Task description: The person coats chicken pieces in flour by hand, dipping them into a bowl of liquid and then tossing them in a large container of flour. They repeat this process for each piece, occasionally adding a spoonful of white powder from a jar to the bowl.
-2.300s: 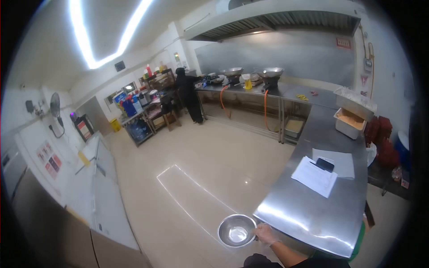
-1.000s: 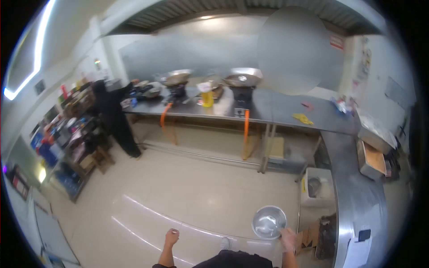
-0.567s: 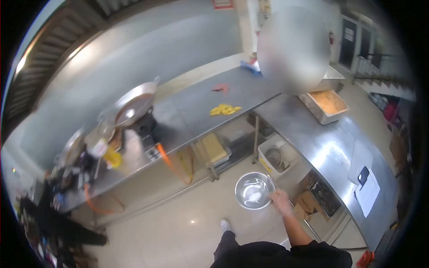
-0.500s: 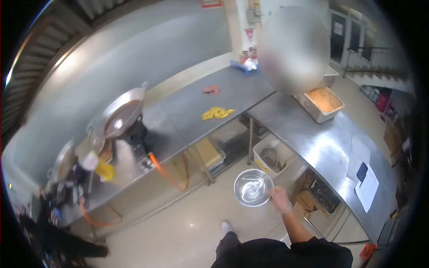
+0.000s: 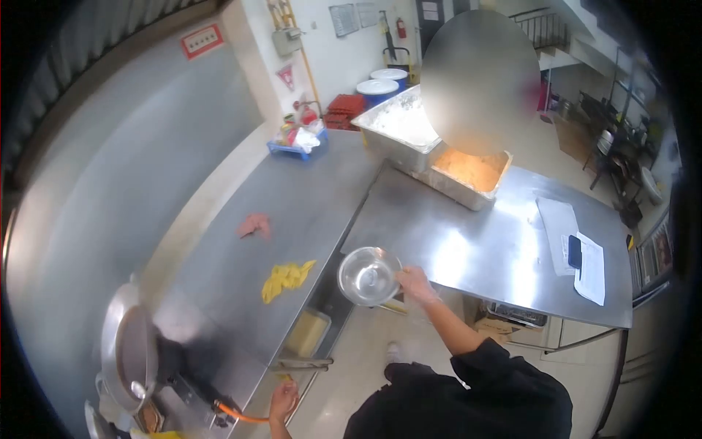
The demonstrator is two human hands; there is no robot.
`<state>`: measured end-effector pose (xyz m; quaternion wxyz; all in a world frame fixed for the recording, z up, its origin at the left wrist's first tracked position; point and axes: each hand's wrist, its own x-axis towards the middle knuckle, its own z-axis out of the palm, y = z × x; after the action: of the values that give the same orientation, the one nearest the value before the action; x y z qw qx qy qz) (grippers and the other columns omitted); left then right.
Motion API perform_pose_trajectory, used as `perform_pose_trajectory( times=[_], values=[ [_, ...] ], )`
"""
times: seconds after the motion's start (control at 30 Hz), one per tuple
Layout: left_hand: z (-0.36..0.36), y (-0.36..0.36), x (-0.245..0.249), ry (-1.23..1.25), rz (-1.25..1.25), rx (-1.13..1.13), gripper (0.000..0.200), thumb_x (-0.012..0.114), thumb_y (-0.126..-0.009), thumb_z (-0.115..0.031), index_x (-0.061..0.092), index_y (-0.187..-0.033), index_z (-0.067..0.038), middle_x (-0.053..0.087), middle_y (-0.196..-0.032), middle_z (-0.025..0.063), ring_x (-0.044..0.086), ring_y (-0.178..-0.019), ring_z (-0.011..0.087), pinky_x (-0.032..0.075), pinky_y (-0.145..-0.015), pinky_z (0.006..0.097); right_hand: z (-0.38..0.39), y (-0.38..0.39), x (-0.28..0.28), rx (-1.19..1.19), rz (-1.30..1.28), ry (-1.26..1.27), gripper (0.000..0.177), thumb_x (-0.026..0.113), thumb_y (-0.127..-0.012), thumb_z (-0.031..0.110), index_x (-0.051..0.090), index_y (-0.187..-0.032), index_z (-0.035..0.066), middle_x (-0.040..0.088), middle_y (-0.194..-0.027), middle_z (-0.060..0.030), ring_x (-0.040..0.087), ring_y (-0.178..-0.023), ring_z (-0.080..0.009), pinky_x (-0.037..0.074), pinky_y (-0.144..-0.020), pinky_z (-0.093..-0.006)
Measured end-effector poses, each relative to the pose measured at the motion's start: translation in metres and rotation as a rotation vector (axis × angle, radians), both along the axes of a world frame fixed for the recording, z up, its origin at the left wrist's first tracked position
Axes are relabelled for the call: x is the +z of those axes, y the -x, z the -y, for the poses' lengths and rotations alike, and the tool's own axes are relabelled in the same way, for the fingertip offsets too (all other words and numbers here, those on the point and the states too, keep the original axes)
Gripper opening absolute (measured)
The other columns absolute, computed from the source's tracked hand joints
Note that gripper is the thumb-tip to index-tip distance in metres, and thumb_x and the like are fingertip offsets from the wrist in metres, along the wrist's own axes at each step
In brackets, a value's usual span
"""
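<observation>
My right hand (image 5: 417,284) grips the rim of a round, shiny metal bowl (image 5: 369,276), held out over the gap between two steel tables. Its inside faces up and I make out no contents, only reflections. A thin clear glove seems to cover that hand. Low at the front edge of the left steel table is my left hand (image 5: 284,400), fingers curled in with nothing visible in them. It is close to an orange hose (image 5: 238,414). Ahead on the right table stand a metal pan of orange-coloured crumbly powder (image 5: 468,170) and a larger pan of white powder (image 5: 398,118).
A yellow cloth (image 5: 287,280) and a pink cloth (image 5: 254,225) lie on the left table (image 5: 212,293). A wok of dark liquid (image 5: 137,347) sits on a burner at lower left. Papers (image 5: 591,274) and a phone (image 5: 575,251) lie at right. A blue basket (image 5: 296,146) stands far back.
My view has turned right and moved nearer the powder pans. The bowl has come up from over the floor to beside the tables. My left hand has come into view.
</observation>
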<state>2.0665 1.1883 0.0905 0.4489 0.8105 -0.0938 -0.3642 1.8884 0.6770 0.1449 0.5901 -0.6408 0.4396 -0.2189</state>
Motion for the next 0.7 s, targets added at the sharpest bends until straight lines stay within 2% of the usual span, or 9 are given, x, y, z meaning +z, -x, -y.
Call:
perform_pose_trajectory(
  times=[0.03, 0.13, 0.2, 0.3, 0.4, 0.43, 0.53, 0.63, 0.7],
  values=[
    [0.028, -0.017, 0.004, -0.006, 0.018, -0.073, 0.026, 0.067, -0.097, -0.025, 0.065, -0.113, -0.004, 0.07, -0.096, 0.008, 0.067, -0.083, 0.0152, 0.053, -0.073, 0.03, 0.01, -0.014, 0.028, 0.041, -0.087, 0.036, 0.028, 0.067, -0.083, 0.021, 0.07, -0.09, -0.006, 0.07, -0.079, -0.0121, 0.069, -0.073, -0.019, 0.058, -0.069, -0.0333],
    [0.1, -0.044, -0.003, 0.085, -0.022, -0.306, 0.03, 0.065, -0.099, -0.025, 0.063, -0.121, -0.005, 0.071, -0.103, 0.0055, 0.067, -0.094, 0.0157, 0.052, -0.08, 0.0305, 0.055, -0.069, 0.01, -0.079, 0.106, -0.138, 0.027, 0.068, -0.083, 0.02, 0.071, -0.091, -0.006, 0.071, -0.082, -0.0126, 0.07, -0.074, -0.0199, 0.06, -0.069, -0.0332],
    [0.152, -0.041, 0.021, 0.1, -0.111, -0.319, 0.026, 0.066, -0.098, -0.022, 0.065, -0.117, -0.004, 0.069, -0.097, 0.0052, 0.065, -0.09, 0.0144, 0.052, -0.079, 0.0277, 0.088, -0.101, -0.001, -0.032, 0.086, -0.069, 0.025, 0.069, -0.082, 0.019, 0.07, -0.09, -0.005, 0.07, -0.082, -0.0127, 0.07, -0.074, -0.0203, 0.06, -0.068, -0.0335],
    [0.199, -0.062, 0.002, 0.177, -0.257, -0.464, 0.027, 0.066, -0.098, -0.023, 0.065, -0.118, -0.006, 0.068, -0.094, 0.0035, 0.064, -0.088, 0.0124, 0.052, -0.079, 0.0274, 0.132, -0.137, -0.013, 0.005, 0.093, -0.075, 0.025, 0.07, -0.082, 0.019, 0.069, -0.091, -0.005, 0.069, -0.081, -0.0128, 0.071, -0.074, -0.0208, 0.061, -0.067, -0.0335],
    [0.247, -0.098, -0.017, 0.112, -0.315, -0.563, 0.027, 0.066, -0.099, -0.024, 0.065, -0.119, -0.006, 0.067, -0.094, 0.002, 0.063, -0.085, 0.0109, 0.052, -0.078, 0.027, 0.17, -0.166, -0.021, 0.012, 0.061, 0.002, 0.027, 0.071, -0.082, 0.021, 0.068, -0.091, -0.005, 0.069, -0.081, -0.0135, 0.071, -0.073, -0.0214, 0.06, -0.066, -0.0335],
    [0.269, -0.108, 0.007, 0.087, -0.225, -0.659, 0.027, 0.066, -0.099, -0.024, 0.065, -0.119, -0.006, 0.066, -0.094, 0.0009, 0.062, -0.083, 0.0103, 0.051, -0.076, 0.026, 0.176, -0.172, -0.022, 0.014, 0.028, 0.042, 0.028, 0.071, -0.082, 0.021, 0.068, -0.091, -0.005, 0.069, -0.081, -0.0138, 0.071, -0.073, -0.0216, 0.06, -0.066, -0.0335],
    [0.324, -0.15, -0.008, 0.151, -0.316, -0.71, 0.026, 0.065, -0.099, -0.022, 0.064, -0.119, -0.006, 0.067, -0.096, 0.0018, 0.062, -0.085, 0.0102, 0.051, -0.075, 0.0255, 0.193, -0.191, -0.015, -0.013, 0.069, -0.148, 0.024, 0.07, -0.078, 0.019, 0.068, -0.087, -0.003, 0.069, -0.078, -0.0138, 0.068, -0.069, -0.0212, 0.057, -0.065, -0.0348],
    [0.381, -0.188, 0.012, 0.214, -0.255, -0.869, 0.026, 0.065, -0.099, -0.023, 0.065, -0.118, -0.006, 0.068, -0.098, 0.0032, 0.063, -0.086, 0.01, 0.051, -0.075, 0.0262, 0.211, -0.201, -0.022, -0.026, -0.001, -0.141, 0.025, 0.072, -0.077, 0.021, 0.067, -0.085, -0.002, 0.068, -0.077, -0.0136, 0.068, -0.069, -0.0215, 0.057, -0.064, -0.0355],
    [0.414, -0.208, 0.026, 0.207, -0.264, -0.943, 0.027, 0.065, -0.099, -0.023, 0.064, -0.118, -0.005, 0.069, -0.1, 0.0041, 0.064, -0.087, 0.0102, 0.052, -0.075, 0.0268, 0.22, -0.2, -0.017, 0.013, -0.049, -0.098, 0.025, 0.071, -0.081, 0.023, 0.067, -0.086, -0.001, 0.068, -0.078, -0.0128, 0.068, -0.069, -0.0203, 0.058, -0.063, -0.0343]
  ],
)
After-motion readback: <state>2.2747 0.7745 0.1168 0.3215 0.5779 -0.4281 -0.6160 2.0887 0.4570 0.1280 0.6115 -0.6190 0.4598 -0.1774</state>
